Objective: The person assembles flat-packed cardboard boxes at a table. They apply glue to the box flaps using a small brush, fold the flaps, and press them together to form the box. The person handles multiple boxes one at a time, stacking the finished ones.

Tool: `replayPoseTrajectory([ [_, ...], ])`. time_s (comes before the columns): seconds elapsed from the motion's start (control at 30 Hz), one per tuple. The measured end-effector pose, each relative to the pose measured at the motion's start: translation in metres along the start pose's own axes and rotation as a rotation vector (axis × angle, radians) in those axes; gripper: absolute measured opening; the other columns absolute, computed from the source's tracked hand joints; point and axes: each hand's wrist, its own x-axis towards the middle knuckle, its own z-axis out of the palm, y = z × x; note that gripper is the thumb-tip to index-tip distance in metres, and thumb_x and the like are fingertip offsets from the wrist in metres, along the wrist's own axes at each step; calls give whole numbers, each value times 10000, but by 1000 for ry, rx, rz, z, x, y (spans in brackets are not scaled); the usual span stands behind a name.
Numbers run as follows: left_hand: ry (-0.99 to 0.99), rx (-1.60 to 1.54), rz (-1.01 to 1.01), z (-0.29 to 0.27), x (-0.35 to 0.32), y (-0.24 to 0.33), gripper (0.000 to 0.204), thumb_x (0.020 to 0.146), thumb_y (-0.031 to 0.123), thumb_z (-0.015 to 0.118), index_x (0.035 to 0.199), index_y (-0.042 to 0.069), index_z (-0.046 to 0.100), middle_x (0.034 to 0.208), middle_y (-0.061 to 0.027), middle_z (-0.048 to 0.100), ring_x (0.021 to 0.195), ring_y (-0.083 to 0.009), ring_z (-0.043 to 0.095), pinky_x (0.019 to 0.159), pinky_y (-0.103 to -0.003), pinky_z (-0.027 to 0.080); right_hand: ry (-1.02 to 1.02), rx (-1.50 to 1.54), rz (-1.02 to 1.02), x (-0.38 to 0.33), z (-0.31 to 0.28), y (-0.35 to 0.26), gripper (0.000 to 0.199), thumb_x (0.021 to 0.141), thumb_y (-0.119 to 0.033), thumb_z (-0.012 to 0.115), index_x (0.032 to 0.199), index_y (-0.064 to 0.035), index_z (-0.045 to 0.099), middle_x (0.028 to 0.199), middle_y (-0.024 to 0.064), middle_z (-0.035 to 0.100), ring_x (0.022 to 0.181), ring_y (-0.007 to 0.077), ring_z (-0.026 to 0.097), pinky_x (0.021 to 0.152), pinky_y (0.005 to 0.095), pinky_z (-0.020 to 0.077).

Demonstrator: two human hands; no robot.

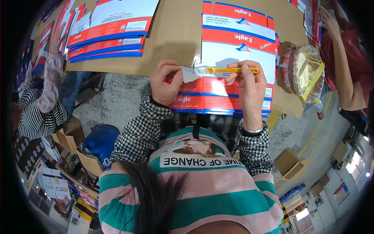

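Observation:
A flat printed carton sheet (pixel 237 46) in red, white and blue lies in front of me on top of others like it. My left hand (pixel 166 82) is closed at its left edge, pinching a small white flap (pixel 189 74) between thumb and fingers. Between the fingers and thumb of my right hand (pixel 248 80) is a small brush (pixel 230 70) with a yellow handle. It lies nearly level, and its pale bristles touch or hover just over the sheet beside the flap; I cannot tell which.
Another stack of printed cartons (pixel 107 39) lies at the far left of the brown cardboard tabletop (pixel 171 39). A plastic-lined tub (pixel 304 70) of pale paste stands at the right edge. Co-workers' arms reach in at left (pixel 52 74) and right (pixel 341 58). An open box (pixel 288 163) sits on the floor.

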Motion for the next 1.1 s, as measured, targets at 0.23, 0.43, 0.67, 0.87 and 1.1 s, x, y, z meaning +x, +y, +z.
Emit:
replayPoseTrajectory([
  [0.23,2,60,31,-2,0,3,81,745,-39,602,825,-27,602,921,-108,602,748,-161,625,654,-244,507,-62,3,19,2,1,4,125,962,-78,427,1007,22,488,942,189,635,677,157,609,637,266,515],
  [0.43,10,57,41,-1,0,3,85,741,-42,602,824,-25,604,923,-114,606,757,-173,627,664,-251,506,-77,-7,58,-6,-2,5,123,961,-66,420,1013,21,489,954,193,635,695,155,611,655,272,518],
  [0.67,11,53,45,-1,0,3,89,739,-40,604,827,-27,605,924,-117,606,766,-181,628,676,-259,508,-97,9,7,-8,-7,8,124,962,-61,409,1011,21,487,964,191,634,718,155,609,673,281,518],
  [0.87,10,41,53,-4,0,2,85,746,-36,604,831,-28,604,934,-118,605,765,-177,628,672,-258,509,-120,12,-1,-12,-7,4,119,960,-53,402,1011,17,484,963,186,633,739,153,609,686,284,516],
  [1.1,6,67,48,-3,0,7,76,753,-30,602,829,-29,600,935,-110,605,762,-174,624,663,-254,507,-159,-39,19,-16,-6,-1,110,954,-40,404,1006,19,481,955,172,635,751,150,607,701,276,512],
])
